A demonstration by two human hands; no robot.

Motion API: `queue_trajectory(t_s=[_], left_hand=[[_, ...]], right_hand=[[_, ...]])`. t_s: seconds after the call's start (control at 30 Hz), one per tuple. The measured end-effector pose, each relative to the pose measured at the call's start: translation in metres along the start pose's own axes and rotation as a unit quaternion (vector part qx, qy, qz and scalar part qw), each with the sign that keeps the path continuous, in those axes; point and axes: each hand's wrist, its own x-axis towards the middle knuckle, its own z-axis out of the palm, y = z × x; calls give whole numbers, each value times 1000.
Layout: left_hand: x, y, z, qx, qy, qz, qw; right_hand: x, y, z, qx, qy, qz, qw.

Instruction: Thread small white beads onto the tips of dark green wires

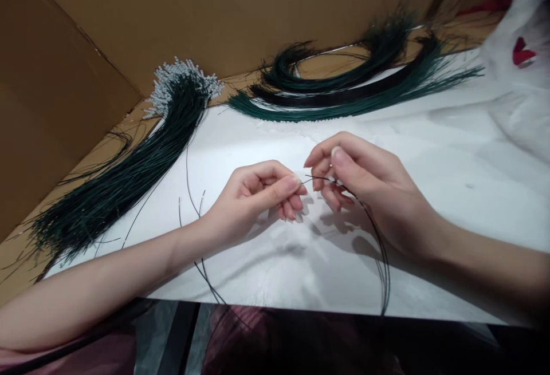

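Observation:
Over the white tabletop (266, 275), my left hand (260, 192) pinches the tip of a thin dark wire between thumb and forefinger. Close by on the right, my right hand (369, 186) has its thumb against its curled fingers, around a few thin dark wires (384, 249). These wires arc out below the right hand and hang down past the table's front edge. Their short ends stick out in the gap between both hands. Whether the two hands share one wire, I cannot tell. A few loose wires (208, 283) cross under my left forearm.
To the left lies a thick bundle of dark green wires (146, 157) with white beaded tips (184, 77). Curved bundles of green and black wire (335, 106) lie at the back. Cardboard walls (240, 14) enclose the rear. A translucent plastic bag (515, 77) sits at the right.

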Motion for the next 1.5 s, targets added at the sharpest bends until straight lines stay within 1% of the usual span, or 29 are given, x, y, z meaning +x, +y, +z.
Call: queue_trajectory(t_s=[0.17,0.3,0.37,0.47,0.5,0.57,0.77,1.0,1.1,1.2,1.27,1.4,1.5], left_hand=[[0,1,-1,-20,10,3,1000],[0,3,-4,-4,32,4,999],[0,5,-8,8,50,14,999],[2,6,-14,15,78,24,997],[2,6,-15,17,82,25,996],[3,6,-18,17,79,26,996],[2,5,-17,44,44,13,998],[0,7,-16,82,18,-3,996],[1,8,-16,106,3,-7,994],[1,8,-16,117,-10,-14,993],[1,7,-16,120,-16,-11,993],[0,6,-16,132,-21,-6,991],[-1,6,-15,142,-25,-10,990]], right_hand=[[9,1,0,86,22,67,994],[16,-5,-7,103,8,119,987],[20,-10,-15,86,-28,163,983],[25,-17,-27,55,-163,235,957],[26,-18,-31,49,-197,255,945],[28,-18,-37,47,-240,271,931],[27,-11,-42,63,-295,219,928],[26,-14,-39,26,-295,180,938],[25,-16,-34,-11,-273,147,951],[22,-17,-28,-84,-225,100,966],[20,-17,-24,-127,-195,64,970],[17,-14,-19,-203,-156,5,967],[16,-10,-17,-237,-154,-26,959]])
